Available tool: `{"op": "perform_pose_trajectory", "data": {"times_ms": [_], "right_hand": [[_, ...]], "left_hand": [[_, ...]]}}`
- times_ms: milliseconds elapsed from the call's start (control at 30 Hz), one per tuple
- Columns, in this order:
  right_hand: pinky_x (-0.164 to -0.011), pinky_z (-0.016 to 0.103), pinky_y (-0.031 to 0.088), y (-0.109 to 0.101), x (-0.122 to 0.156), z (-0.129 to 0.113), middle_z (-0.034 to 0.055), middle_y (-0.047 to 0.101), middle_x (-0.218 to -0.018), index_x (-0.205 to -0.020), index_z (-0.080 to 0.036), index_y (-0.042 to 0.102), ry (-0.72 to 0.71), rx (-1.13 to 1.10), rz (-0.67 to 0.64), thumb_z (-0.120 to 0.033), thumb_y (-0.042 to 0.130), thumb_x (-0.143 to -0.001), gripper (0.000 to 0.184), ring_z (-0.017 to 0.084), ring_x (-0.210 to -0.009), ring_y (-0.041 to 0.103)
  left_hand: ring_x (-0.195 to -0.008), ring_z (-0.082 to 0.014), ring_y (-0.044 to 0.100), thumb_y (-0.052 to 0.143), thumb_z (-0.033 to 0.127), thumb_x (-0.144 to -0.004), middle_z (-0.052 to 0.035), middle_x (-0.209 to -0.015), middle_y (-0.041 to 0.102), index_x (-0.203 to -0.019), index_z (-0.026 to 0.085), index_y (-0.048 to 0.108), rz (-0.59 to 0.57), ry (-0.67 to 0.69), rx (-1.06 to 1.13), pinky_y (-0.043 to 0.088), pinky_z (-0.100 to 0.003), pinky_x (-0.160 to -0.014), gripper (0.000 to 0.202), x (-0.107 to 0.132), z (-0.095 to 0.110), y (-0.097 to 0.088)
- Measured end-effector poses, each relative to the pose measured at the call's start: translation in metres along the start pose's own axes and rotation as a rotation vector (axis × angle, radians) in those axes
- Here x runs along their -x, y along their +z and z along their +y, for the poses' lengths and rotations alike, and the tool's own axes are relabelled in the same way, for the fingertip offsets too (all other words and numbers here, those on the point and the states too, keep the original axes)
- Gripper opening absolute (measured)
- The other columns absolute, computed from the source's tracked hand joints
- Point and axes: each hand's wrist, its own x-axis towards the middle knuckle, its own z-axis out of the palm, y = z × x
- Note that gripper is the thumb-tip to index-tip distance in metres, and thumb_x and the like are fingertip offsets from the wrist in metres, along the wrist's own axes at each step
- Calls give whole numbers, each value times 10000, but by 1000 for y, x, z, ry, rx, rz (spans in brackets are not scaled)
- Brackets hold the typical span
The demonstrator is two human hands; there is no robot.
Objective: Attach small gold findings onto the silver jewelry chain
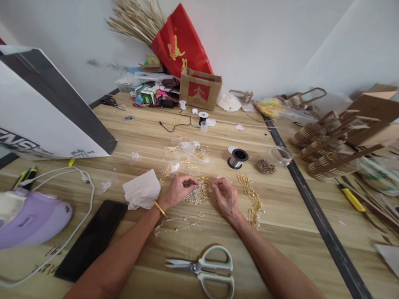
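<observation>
A pile of gold and silver beads or small findings (199,194) lies on the table between my hands. My left hand (178,189), with a gold bangle at the wrist, reaches over the pile's left side, thumb and fingers pinched together. Just right of the pile, my right hand (226,194) is also closed in a pinch. Anything in either pinch is too small to make out. A silver chain (178,228) lies below my left hand. Gold chains (252,200) lie bunched beyond my right hand. Scissors with pale handles (203,269) rest nearer to me.
A wire spool (238,157), a heap of mixed beads (266,166) and a glass jar (281,156) stand right. A black phone (91,240), paper (142,189) and white cable (90,201) lie left. Small woven baskets (323,141) and a yellow cutter (351,198) are far right.
</observation>
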Motion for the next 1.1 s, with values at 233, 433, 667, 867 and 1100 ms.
{"op": "perform_pose_trajectory", "data": {"times_ms": [233,433,667,867,1100], "right_hand": [[-623,284,469,-1,0,-1,20,614,-729,-806,-204,576,5,9,3,-321,515,-860,143,158,-676,573],[-637,287,473,0,1,1,18,613,-746,-817,-212,575,-7,4,-3,-311,512,-867,127,160,-694,579],[-618,289,462,1,1,2,16,608,-735,-815,-212,573,-3,8,-2,-305,512,-867,123,162,-674,576],[-642,294,467,0,1,2,19,615,-742,-813,-211,579,-19,22,6,-292,512,-867,118,166,-692,586],[-619,275,461,1,2,4,15,614,-749,-826,-208,574,-6,23,-8,-296,510,-876,120,157,-693,575]], "left_hand": [[-787,-165,671,646,142,-773,-39,-818,746,-779,161,707,-41,34,-27,514,-282,-749,65,0,-1,-3],[-792,-164,668,636,100,-769,-44,-823,737,-790,151,707,-59,49,-20,512,-281,-753,90,-1,-4,-2],[-824,-181,617,619,76,-764,-54,-795,705,-775,160,704,-84,194,-180,485,-309,-783,120,-1,-14,3],[-832,-187,588,577,153,-853,-59,-812,677,-825,163,701,-101,229,-297,462,-339,-830,128,-1,-15,8],[-850,-190,557,566,154,-875,-48,-805,639,-818,153,688,-73,262,-382,459,-337,-822,135,-1,-10,13]]}}
